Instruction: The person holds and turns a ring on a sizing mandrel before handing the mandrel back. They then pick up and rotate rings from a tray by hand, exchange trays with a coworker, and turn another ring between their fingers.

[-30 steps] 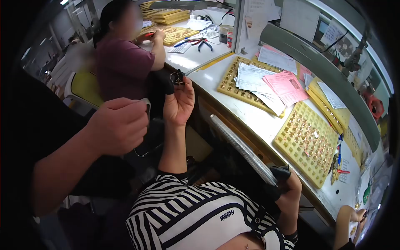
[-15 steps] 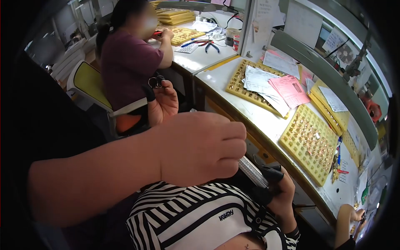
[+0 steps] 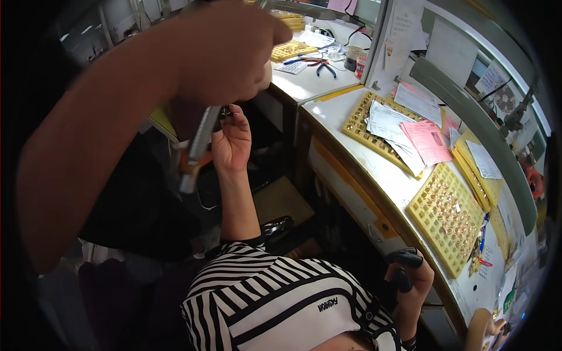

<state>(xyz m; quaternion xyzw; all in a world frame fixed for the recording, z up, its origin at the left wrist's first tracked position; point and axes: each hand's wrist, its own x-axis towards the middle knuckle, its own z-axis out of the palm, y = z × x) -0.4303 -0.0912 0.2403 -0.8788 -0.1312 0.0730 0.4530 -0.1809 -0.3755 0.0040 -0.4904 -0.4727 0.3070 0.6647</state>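
**Small dark piece (image 3: 226, 112) at the left hand's (image 3: 233, 140) fingertips, metal rod (image 3: 202, 140) in a co-worker's hand (image 3: 225, 52)**

The ring tray (image 3: 420, 207), a yellow grid carrying rows of small gold-coloured rings (image 3: 448, 202), lies on the white worktop (image 3: 357, 155). Well to the left of the ring tray, the left hand is raised with its fingers curled, gripping the small dark piece; the rod partly hides both. The co-worker's hand, blurred, is closed around the rod, also well to the tray's left, and the rod slants downward. Just off the ring tray's near edge, the right hand (image 3: 417, 272) is loosely open, its black-covered thumb and forefinger apart.

Beyond the ring tray lies a second yellow tray (image 3: 352, 130), partly under white papers (image 3: 386, 126) and a pink slip (image 3: 426, 143). Stacked trays (image 3: 466, 153) sit behind the ring tray, toward its right. A blue pen (image 3: 483, 237) lies just right of it; pliers (image 3: 324, 65) rest far beyond it, to the left.
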